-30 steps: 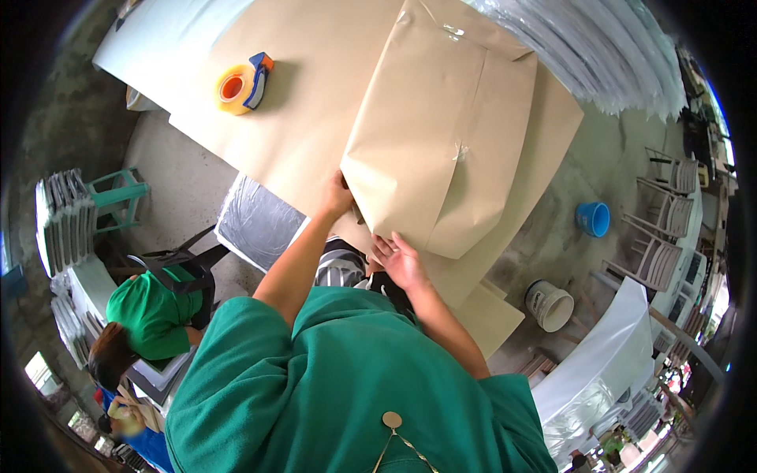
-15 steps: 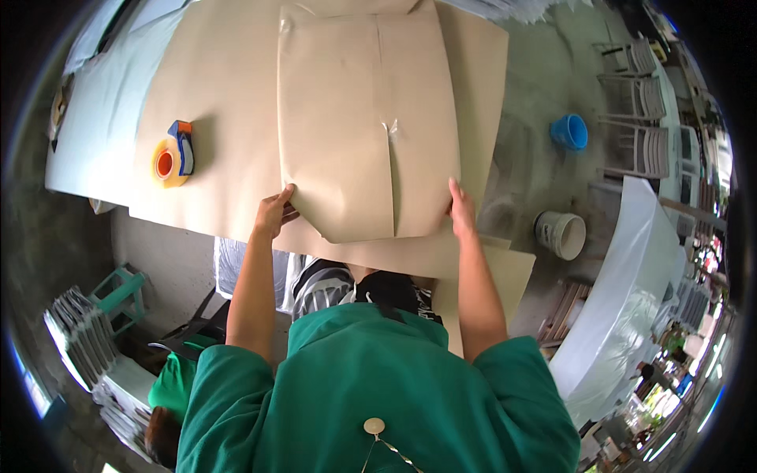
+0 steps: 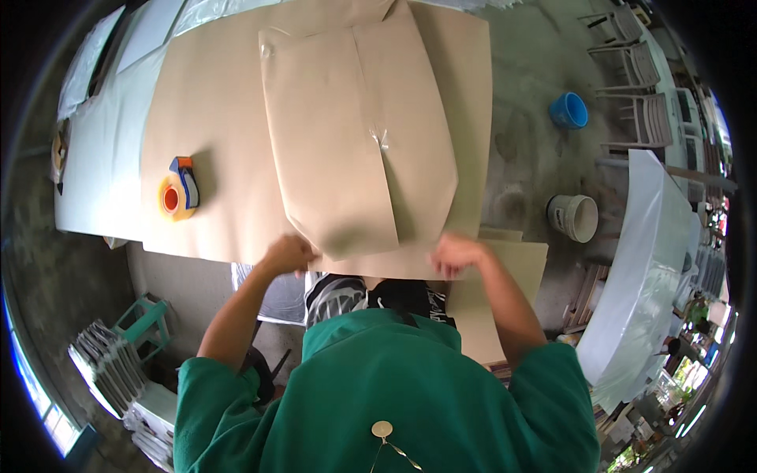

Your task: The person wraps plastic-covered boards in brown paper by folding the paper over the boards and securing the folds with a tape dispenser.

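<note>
A large flat parcel wrapped in brown paper lies in front of me, with a lengthwise seam and a bit of clear tape on it. Its near end tapers between slanted folds. Under it spreads a wide brown paper sheet. At the sheet's near edge, left of the parcel's tip, my left hand is closed, its curled fingers pinching the paper. My right hand is curled at the same edge on the right, its fingertips blurred by motion. A tape roll in a blue and orange dispenser sits to the left.
More brown board juts out on the right, beside my right forearm. On the floor are a blue bucket and a white bucket. Chairs and a plastic-covered table stand farther right; a green stool is at lower left.
Both hands have left the parcel's sides and come nearer to me and inward, down to the sheet's near edge. The fingers have curled. The view has shifted slightly.
</note>
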`<state>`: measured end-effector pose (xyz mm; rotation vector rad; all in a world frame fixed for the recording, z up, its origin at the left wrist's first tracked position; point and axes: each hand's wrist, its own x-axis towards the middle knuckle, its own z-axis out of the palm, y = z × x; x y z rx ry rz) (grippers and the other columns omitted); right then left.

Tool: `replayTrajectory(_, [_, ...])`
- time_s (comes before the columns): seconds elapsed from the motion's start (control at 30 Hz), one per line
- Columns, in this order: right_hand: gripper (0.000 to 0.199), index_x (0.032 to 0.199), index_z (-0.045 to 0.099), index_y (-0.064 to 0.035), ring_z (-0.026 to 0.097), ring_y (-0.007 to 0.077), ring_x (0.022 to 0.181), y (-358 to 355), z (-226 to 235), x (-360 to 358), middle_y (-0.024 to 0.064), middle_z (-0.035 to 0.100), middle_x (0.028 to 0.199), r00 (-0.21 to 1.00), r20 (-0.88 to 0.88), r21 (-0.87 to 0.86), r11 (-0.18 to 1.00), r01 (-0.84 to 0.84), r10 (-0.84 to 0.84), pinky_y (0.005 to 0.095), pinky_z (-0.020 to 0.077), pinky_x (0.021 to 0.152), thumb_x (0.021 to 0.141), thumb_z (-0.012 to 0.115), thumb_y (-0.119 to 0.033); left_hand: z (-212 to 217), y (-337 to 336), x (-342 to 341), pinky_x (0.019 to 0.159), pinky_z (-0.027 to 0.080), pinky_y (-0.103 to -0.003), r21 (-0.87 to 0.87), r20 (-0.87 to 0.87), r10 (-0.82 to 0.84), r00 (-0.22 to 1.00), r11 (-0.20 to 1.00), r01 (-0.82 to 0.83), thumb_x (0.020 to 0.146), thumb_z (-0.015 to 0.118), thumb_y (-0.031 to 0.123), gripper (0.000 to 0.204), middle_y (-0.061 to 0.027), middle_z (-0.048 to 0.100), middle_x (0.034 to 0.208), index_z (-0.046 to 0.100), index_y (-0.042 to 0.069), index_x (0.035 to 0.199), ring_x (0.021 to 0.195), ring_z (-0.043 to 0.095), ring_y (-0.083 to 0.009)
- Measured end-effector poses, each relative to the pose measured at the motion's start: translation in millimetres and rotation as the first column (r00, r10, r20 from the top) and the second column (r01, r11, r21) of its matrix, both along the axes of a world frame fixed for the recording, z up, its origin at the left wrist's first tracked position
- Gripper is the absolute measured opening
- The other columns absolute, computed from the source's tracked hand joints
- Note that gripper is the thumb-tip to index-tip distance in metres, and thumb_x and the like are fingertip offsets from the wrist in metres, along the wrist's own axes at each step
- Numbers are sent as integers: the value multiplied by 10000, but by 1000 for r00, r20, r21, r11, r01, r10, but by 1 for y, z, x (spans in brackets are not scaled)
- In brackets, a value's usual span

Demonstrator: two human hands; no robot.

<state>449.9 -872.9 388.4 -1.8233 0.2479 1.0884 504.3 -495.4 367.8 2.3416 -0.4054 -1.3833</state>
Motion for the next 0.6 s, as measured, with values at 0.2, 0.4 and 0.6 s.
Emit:
replayTrajectory(0.2, [696,1329,398,-173,258,325,1308,56,-29,142,69,383,1378,373,811,-558,787,264,450,536,170,1043,769,563,-552,-22,-67,76,1049,145,-550,161,832,-118,543,986,-33,760,539,599,757,-134,192,1461,311,233,1382,1346,165,-320])
replayTrajectory(0.4, [963,1422,147,-299,40,299,1372,46,-53,89,-18,89,1494,637,496,-700,706,-109,590,587,33,1071,648,628,-609,-73,-17,13,1029,119,-613,84,855,-173,488,977,198,746,605,504,728,-129,201,1461,315,282,1376,1349,154,-350])
replayTrajectory(0.6, [967,1389,205,-386,94,271,1364,26,-91,61,-51,135,1479,468,612,-742,667,62,638,671,92,1019,560,658,-591,-46,-70,34,1022,172,-611,190,743,-319,588,943,271,770,611,394,683,-116,206,1462,319,264,1374,1336,177,-378])
